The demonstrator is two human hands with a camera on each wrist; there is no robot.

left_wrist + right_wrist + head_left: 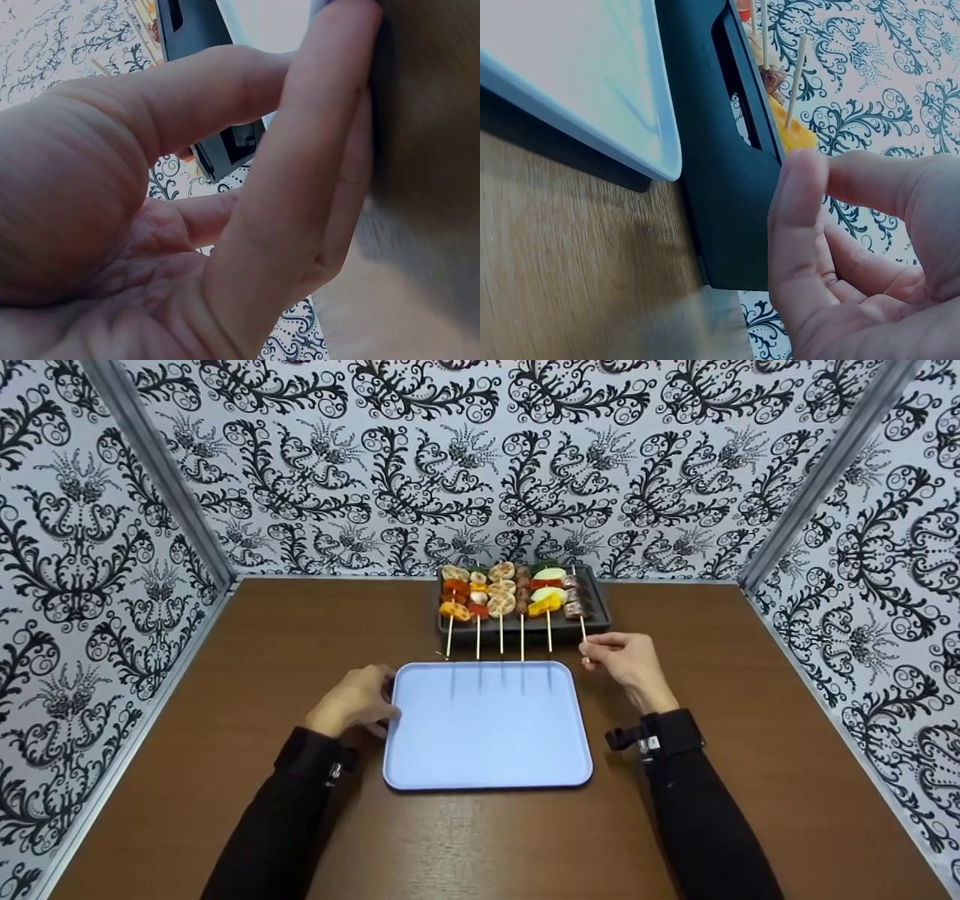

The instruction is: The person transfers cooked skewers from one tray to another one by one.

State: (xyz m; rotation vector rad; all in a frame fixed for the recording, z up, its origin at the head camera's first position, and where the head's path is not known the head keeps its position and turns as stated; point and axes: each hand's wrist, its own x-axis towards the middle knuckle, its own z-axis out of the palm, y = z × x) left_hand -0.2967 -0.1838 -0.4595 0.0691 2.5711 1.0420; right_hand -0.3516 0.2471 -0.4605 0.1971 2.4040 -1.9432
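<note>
Wooden-sticked and, we judge, light, the rightmost skewer [574, 600] rests on the grill [599, 625] near the desk's [750, 750] back edge; the right hand [626, 661] pinches its bare end, probably the surest hold; the left hand [356, 699] pinches the tray [487, 735].

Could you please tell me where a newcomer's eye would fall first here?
Probably on the six colourful skewers on the black grill tray at the back of the table, before a scroll-patterned wall. Nearer, the left hand grips the left edge of the pale blue tray; the right hand pinches the rightmost skewer.
</note>
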